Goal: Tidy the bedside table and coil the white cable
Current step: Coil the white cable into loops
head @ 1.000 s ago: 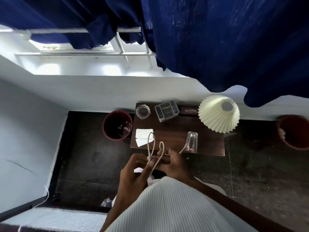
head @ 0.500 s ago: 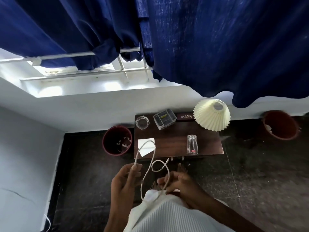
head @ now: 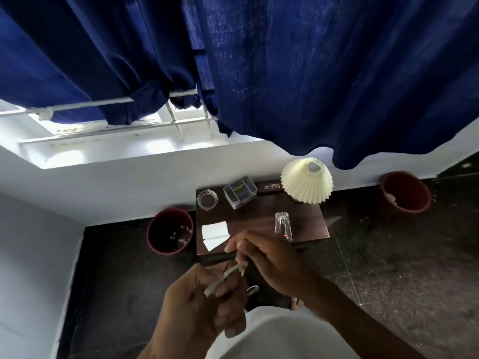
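Your left hand (head: 197,304) is closed around the bunched white cable (head: 225,276), which slants up from your fist toward your right hand (head: 261,257). Your right hand pinches the cable's upper end between fingertips. Both hands hover in front of the near edge of the counter (head: 259,216), above the dark floor. On the counter lie white papers (head: 213,234) at the near left, a clear glass (head: 283,225) at the near right, a small jar (head: 206,199), a compartment tray (head: 240,191) and a pleated lamp shade (head: 307,183) along the far side.
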A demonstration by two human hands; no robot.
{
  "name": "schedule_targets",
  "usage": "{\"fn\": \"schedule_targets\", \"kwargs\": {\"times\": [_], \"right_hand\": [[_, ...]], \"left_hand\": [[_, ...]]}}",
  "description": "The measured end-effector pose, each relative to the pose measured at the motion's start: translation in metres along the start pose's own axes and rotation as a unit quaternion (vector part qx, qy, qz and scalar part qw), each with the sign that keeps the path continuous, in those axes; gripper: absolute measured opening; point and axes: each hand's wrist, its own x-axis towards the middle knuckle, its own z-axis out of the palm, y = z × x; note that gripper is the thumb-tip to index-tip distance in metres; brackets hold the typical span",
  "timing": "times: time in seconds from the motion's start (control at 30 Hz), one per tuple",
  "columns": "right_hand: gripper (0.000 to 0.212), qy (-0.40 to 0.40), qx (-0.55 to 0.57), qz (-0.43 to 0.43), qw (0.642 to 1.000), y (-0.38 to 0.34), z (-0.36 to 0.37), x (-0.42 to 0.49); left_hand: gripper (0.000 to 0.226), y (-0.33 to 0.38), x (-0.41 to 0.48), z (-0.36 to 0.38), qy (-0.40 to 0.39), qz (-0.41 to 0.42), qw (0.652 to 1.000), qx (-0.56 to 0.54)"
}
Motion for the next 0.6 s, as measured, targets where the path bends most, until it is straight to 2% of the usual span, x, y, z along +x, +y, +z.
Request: {"fn": "schedule_targets", "kwargs": {"times": [0.07,0.13,0.2,0.3,0.37,0.43,0.5,0.6], "right_hand": [[0.031,-0.005,0.025,-0.021,0.999,-0.001,-0.001,-0.004],[0.031,0.012,0.117,-0.028,0.993,0.002,-0.004,-0.017],[0.038,0.023,0.206,0.014,0.978,0.001,-0.006,-0.032],[0.046,-0.019,0.208,0.064,0.976,0.016,-0.01,-0.06],[0.04,-0.067,0.132,0.03,0.989,0.025,-0.016,-0.077],[0.03,-0.077,0.043,-0.013,0.996,0.029,-0.027,-0.088],[0.026,-0.05,0.022,-0.023,0.998,0.023,-0.049,-0.095],[0.029,-0.008,-0.008,-0.044,0.999,0.004,-0.091,-0.092]], "left_hand": [[0.024,-0.009,0.002,0.009,-0.012,0.018,1.0,-0.022],[0.028,-0.017,0.006,0.019,-0.062,0.061,0.994,-0.066],[0.03,-0.023,0.006,0.035,-0.081,0.118,0.985,-0.093],[0.022,-0.03,0.016,0.065,0.002,0.255,0.966,-0.035],[0.017,-0.035,0.034,0.074,0.123,0.359,0.921,0.09],[0.021,-0.041,0.056,0.066,0.217,0.403,0.848,0.267],[0.019,-0.051,0.071,0.054,0.233,0.397,0.787,0.412],[0.02,-0.07,0.08,0.041,0.202,0.345,0.731,0.553]]}}
